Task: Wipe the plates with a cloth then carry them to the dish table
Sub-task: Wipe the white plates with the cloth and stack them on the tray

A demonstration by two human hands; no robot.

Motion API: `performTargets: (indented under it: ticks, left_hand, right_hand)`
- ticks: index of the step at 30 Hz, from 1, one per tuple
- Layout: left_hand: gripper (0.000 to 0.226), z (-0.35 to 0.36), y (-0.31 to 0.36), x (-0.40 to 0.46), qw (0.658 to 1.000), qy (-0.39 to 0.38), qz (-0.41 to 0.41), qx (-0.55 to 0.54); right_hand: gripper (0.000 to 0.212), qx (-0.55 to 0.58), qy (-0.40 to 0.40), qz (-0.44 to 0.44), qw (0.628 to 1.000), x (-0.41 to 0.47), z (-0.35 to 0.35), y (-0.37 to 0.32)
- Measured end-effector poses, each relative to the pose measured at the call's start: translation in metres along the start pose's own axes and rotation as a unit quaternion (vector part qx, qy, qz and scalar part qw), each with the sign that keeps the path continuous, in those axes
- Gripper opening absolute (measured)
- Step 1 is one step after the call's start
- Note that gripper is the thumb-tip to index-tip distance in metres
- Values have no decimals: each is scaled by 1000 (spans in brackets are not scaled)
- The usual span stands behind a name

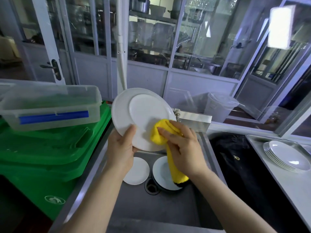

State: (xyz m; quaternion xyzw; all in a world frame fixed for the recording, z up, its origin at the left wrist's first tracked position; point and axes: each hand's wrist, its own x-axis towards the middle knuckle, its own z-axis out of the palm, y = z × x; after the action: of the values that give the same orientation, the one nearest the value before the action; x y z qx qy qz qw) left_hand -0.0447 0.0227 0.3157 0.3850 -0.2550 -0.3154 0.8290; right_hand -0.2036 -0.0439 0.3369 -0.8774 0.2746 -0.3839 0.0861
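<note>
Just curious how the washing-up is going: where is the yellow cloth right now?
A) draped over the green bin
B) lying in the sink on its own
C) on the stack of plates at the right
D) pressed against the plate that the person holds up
D: the right hand presses the yellow cloth against the white plate that the left hand grips by its rim above the sink.

Daylight thru the glass partitions point(151, 39), cool bluish-purple cast overall. Blown-out white patch point(280, 26) upper right, reflections smeared across the panes. Mid frame evenly lit: white plate point(134, 113) bright but not clipped, yellow cloth point(161, 132) saturated. Sink basin point(134, 207) dimmer, soft shadows only. Bottom-left corner near black. Strong wide-angle bend at edges, frames bow. Bkgd behind glass soft, hazy. Slight softness on forearms at bottom edge.
</note>
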Motion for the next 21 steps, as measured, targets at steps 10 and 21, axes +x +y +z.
performTargets:
  ticks: [10,21]
  left_hand:
    - [29,-10,0,-4,983,-27,20,178]
    - [32,-8,10,-20,982,-62,24,178]
  right_hand:
    - [43,-65,-26,-32,997,1,-8,-9]
    - [45,-93,-5,76,993,21,-19,20]
